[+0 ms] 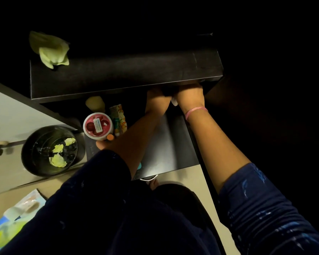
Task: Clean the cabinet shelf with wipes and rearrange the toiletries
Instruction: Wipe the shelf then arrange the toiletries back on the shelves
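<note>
Dark cabinet shelf carries a crumpled wipe at its left end; beneath it both hands, left and right, reach in, grip state hidden, with toiletries jar on the lower shelf left of them.

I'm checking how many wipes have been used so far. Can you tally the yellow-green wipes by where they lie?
On the upper shelf: 1, a crumpled wipe.
In the black bin: 3 crumpled wipes.
Total: 4.
</note>
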